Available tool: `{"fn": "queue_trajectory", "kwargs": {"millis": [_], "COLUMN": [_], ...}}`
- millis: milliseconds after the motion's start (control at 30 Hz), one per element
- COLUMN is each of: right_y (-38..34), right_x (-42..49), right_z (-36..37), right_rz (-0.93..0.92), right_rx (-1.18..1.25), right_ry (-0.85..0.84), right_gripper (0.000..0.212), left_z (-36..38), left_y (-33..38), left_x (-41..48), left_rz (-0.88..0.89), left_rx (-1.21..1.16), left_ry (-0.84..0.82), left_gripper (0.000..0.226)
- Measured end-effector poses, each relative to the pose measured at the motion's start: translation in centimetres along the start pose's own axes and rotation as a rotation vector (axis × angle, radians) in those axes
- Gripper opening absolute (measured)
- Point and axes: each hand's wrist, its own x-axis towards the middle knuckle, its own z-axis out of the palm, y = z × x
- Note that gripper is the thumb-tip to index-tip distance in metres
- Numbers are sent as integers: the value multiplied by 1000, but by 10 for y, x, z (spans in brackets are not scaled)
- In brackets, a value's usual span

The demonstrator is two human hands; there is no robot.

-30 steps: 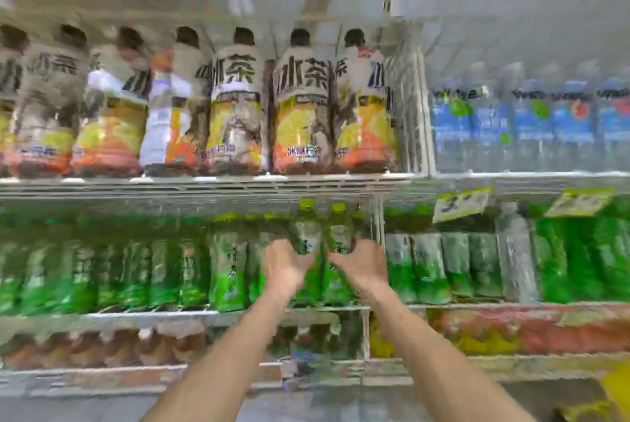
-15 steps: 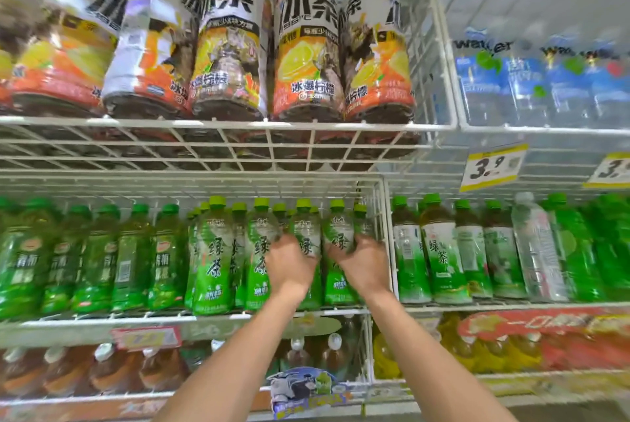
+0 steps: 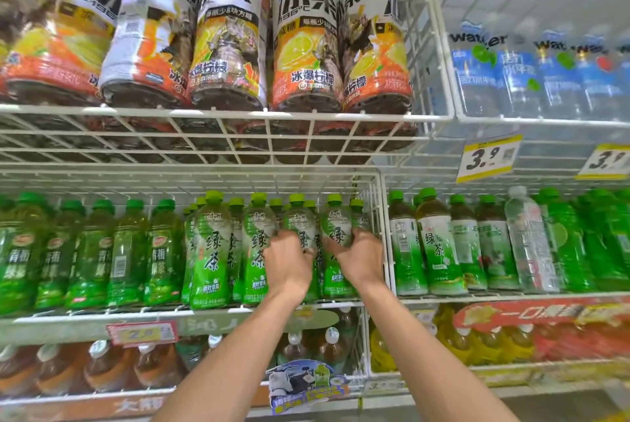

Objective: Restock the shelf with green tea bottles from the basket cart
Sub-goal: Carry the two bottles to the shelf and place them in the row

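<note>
Both my hands reach into the middle wire shelf (image 3: 211, 310), where green tea bottles with green caps stand in rows. My left hand (image 3: 288, 264) grips one green tea bottle (image 3: 301, 224) by its body. My right hand (image 3: 361, 259) grips the neighbouring green tea bottle (image 3: 337, 224), the last one before the wire divider (image 3: 378, 234). Both bottles stand upright at the shelf's front. Two more green tea bottles (image 3: 211, 251) stand just left of my left hand. The basket cart is out of view.
Large iced tea bottles (image 3: 306, 43) fill the wire shelf above, water bottles (image 3: 518, 80) sit at upper right. Other green bottles (image 3: 95, 254) stand at left and beyond the divider (image 3: 439, 247). Price tags (image 3: 487, 157) hang at right. Brown tea bottles (image 3: 102, 367) line the lower shelf.
The view has tilted up and come closer to the shelves. Both hands stay on the two green tea bottles at the right end of the row, pushed slightly further in.
</note>
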Motion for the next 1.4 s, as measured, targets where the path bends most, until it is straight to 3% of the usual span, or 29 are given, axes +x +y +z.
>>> {"fn": "queue_trajectory", "kwargs": {"millis": [300, 400, 567, 1067, 1267, 1400], "right_y": [2, 8, 11, 7, 6, 0], "right_x": [8, 5, 3, -5, -9, -11], "right_z": [-6, -3, 2, 10, 12, 9], "right_rz": [-46, -43, -21, -33, 18, 69], "right_rx": [29, 26, 19, 16, -32, -33], "right_ry": [-60, -28, 1, 114, 144, 93], "right_gripper": [39, 50, 36, 35, 52, 48], "left_z": [-2, 1, 0, 11, 10, 11], "left_y": [1, 1, 1, -1, 0, 0], "left_x": [1, 3, 3, 7, 1, -3], "left_rz": [3, -3, 3, -11, -48, -43], "left_rx": [-18, -28, -19, -40, -74, -96], "left_ry": [-17, -16, -9, -4, -11, -22], "left_gripper": [35, 34, 34, 39, 35, 27]}}
